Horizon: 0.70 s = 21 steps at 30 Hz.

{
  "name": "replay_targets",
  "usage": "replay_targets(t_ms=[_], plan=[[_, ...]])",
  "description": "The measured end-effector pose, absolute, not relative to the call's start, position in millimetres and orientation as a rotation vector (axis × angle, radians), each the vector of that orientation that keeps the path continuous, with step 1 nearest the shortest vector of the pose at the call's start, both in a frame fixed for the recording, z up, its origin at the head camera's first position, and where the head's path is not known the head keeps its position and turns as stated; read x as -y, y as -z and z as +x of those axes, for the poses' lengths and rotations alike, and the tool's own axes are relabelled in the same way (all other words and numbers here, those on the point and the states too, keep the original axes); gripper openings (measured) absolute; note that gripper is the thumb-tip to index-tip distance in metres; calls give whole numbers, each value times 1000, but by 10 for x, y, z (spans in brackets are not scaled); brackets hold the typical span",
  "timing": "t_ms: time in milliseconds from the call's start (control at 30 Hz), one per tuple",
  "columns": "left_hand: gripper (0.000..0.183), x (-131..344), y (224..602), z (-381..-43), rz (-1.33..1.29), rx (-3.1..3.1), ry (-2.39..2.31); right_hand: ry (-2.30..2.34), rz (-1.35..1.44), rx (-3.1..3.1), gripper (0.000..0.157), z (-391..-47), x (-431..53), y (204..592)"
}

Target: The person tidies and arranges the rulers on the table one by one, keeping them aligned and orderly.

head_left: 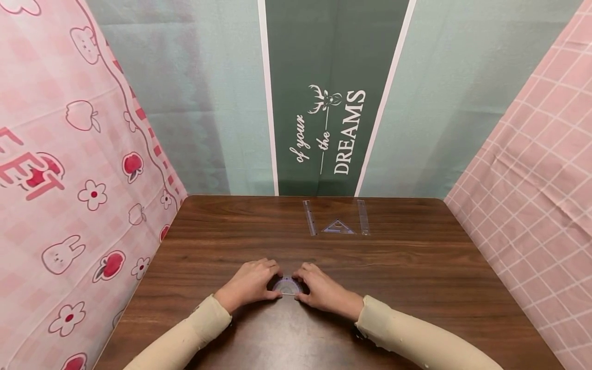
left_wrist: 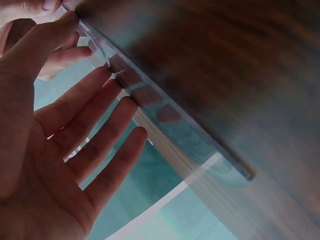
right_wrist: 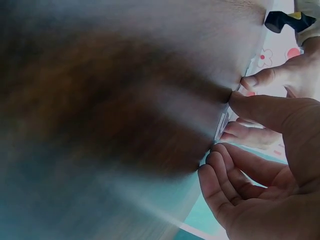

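A small clear protractor (head_left: 288,288) with purple markings lies on the wooden table, its straight edge toward the person. At its left side the left hand (head_left: 252,281) holds it, thumb at the lower corner and fingers along the curved rim. The right hand (head_left: 324,290) grips the opposite side the same way. In the right wrist view, the protractor (right_wrist: 222,124) shows edge-on between thumb and fingertips. Seen from the left wrist, the other fingers of the left hand (left_wrist: 75,145) are spread and fairly straight, their tips close to the tabletop.
Farther back on the brown table (head_left: 222,226) lie two clear rulers, a left one (head_left: 311,218) and a right one (head_left: 364,218). A clear set square (head_left: 339,230) lies between them. Patterned cloths hang at the back and both sides.
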<state>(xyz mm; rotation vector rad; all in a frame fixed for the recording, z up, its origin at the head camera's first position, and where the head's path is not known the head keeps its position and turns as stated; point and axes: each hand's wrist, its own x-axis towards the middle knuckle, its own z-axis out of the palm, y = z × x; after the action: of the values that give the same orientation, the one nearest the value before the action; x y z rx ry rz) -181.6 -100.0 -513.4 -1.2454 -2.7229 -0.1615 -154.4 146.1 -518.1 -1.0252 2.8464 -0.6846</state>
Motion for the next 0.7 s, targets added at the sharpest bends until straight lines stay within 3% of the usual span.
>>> replay_targets(t_ms=[700], plan=[[22, 969, 5017, -1958, -1275, 2819, 342, 785, -998, -2871, 37, -1598, -1521, 5162]])
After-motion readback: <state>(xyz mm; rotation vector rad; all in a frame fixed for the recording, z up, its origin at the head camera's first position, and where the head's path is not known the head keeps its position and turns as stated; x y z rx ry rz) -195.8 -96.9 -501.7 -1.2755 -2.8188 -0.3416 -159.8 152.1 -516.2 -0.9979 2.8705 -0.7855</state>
